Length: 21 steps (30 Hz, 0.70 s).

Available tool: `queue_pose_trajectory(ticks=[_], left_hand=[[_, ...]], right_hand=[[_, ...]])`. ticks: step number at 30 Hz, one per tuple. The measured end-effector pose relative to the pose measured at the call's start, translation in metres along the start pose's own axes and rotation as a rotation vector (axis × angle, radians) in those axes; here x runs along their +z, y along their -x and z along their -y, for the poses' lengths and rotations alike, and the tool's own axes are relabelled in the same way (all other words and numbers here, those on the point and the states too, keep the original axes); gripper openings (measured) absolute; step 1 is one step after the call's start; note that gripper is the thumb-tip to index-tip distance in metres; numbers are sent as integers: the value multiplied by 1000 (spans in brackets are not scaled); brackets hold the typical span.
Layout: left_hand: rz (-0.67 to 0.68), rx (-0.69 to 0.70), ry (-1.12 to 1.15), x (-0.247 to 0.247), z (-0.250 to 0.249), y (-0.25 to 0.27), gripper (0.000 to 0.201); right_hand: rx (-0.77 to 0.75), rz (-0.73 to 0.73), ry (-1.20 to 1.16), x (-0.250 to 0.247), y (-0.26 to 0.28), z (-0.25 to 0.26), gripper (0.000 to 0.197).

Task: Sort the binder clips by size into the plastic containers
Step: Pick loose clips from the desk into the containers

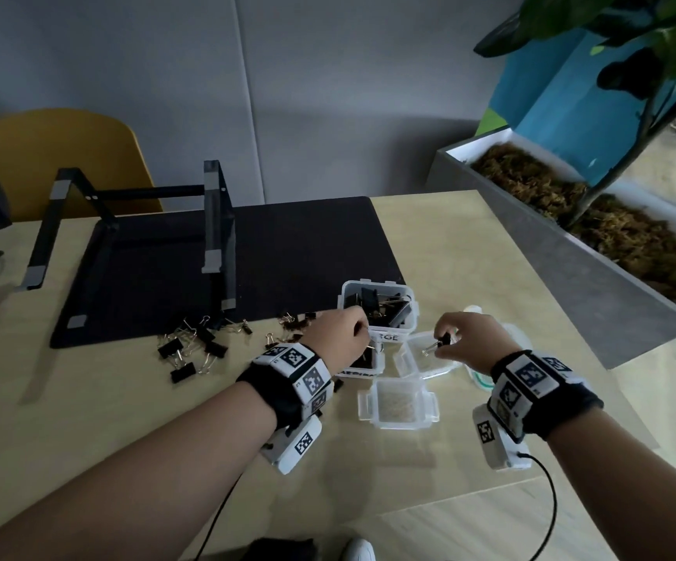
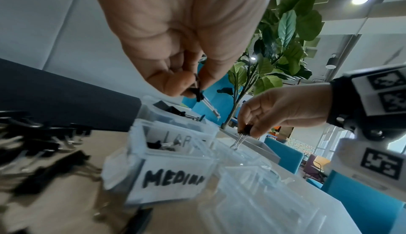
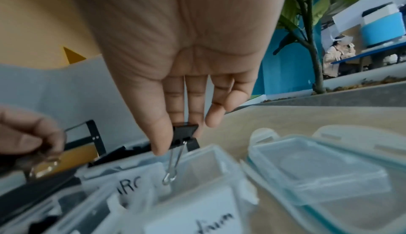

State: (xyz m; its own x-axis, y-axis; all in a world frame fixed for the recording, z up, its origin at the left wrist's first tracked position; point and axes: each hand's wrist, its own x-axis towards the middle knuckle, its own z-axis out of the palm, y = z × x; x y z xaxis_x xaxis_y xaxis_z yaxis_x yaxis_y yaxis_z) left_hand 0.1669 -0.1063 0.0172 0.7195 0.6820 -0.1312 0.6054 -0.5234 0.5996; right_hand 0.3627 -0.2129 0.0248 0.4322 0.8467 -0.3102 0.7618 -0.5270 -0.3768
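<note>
My right hand (image 3: 186,74) has a closed grip on a small binder clip (image 3: 184,136), thumb and fingers pinching its black body. The clip hangs straight down, long axis vertical, wire handles lowest, directly over the open clear container (image 1: 423,356) to the right of the labelled ones. So the coming move looks like a plain release: the container lies straight below the grip, and this hand is the nearer one to it.

My left hand (image 2: 186,34) also grips closed, pinching a second clip (image 2: 197,93) by its black body, wire handles slanting down and away. It hovers above the medium container (image 2: 173,184), just in front of the large container (image 1: 379,303). Whether this clip belongs in medium I judge only from where the hand hovers.

Counting: two clips in hand, one each. Four open containers stand clustered on the counter (image 1: 126,419): large, medium, the clear one under my right hand, and another clear one (image 1: 397,402) nearest me, which looks empty. The large one holds several clips; medium holds at least one. A loose pile of unsorted clips (image 1: 190,350) lies to the left, perhaps a dozen; they overlap too much for an exact count. Lids (image 3: 318,168) rest to the right.
</note>
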Motion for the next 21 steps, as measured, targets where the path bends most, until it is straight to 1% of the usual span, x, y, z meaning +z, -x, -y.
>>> queue_pose_trajectory(ticks=[2,4,8,11,14,17,21], left_hand=[[13,-3,13,8,-10,-5,19],[19,-23,36,16,-20,-10,17],[31,-58,51,28,-36,-20,17],[36,-78,52,37,-44,-26,17],[56,-90,13,46,-53,-33,17],[62,-89,-19,54,-58,-36,14],[77,-45,-115,61,-56,-35,14]], right_hand=[[-27,20,70,5,-3,-12,21],[-62,35,79,10,-7,-21,22],[-162,32,36,17,-9,-30,17],[-165,27,-7,19,-9,-34,23],[-170,49,9,22,-10,-36,30],[-163,41,-13,24,-9,-37,30],[-149,27,-35,26,-8,-37,30]])
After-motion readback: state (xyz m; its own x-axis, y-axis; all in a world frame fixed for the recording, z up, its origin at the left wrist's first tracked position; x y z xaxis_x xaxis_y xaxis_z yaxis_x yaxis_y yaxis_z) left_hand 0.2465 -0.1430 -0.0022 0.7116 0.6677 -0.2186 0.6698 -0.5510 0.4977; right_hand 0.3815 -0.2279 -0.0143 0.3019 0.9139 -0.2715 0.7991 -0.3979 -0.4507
